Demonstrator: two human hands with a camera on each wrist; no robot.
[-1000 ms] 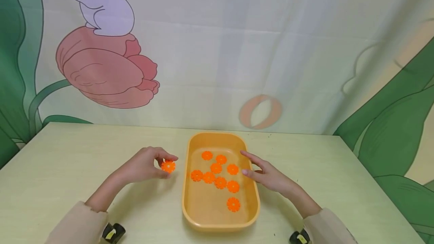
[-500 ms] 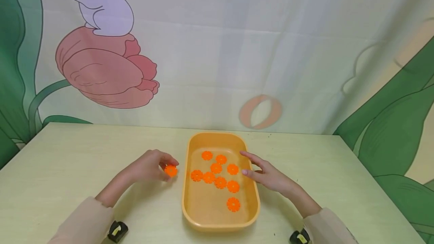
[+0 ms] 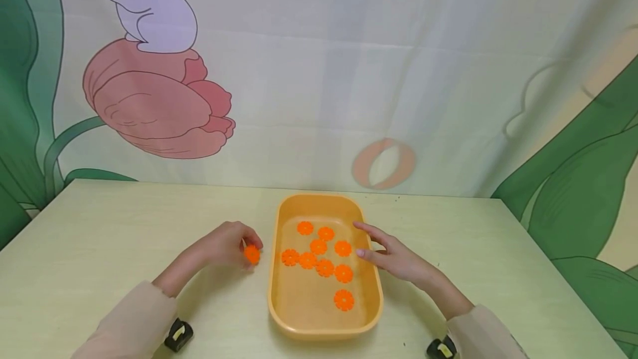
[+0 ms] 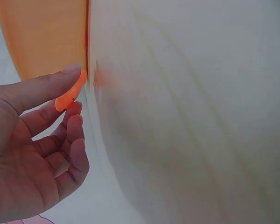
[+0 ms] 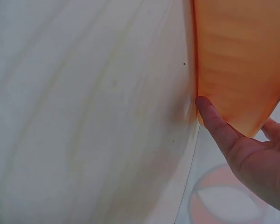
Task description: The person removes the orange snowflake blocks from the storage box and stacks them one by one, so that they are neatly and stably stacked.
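Note:
My left hand point(image 3: 226, 245) pinches an orange flower-shaped disc point(image 3: 252, 255) just left of the yellow-orange tray point(image 3: 324, 333). In the left wrist view the disc point(image 4: 71, 93) stands tilted between thumb and index fingertips, and the other fingers are curled beneath. My right hand point(image 3: 394, 258) holds the tray's right wall: thumb and index finger reach over the rim, while another finger point(image 5: 217, 123) lies against the outside in the right wrist view. Several more orange discs point(image 3: 344, 300) lie flat on the tray floor, mostly toward its far half.
The tray stands on a pale wooden table point(image 3: 124, 226). A printed curtain point(image 3: 299, 71) with a rabbit and a pink flower hangs behind the table's far edge. Black straps with small devices point(image 3: 179, 335) sit at both wrists.
My left hand has shifted slightly right and nearer to me, turning the pinched disc more on edge. My right hand, the tray and the discs inside stay put.

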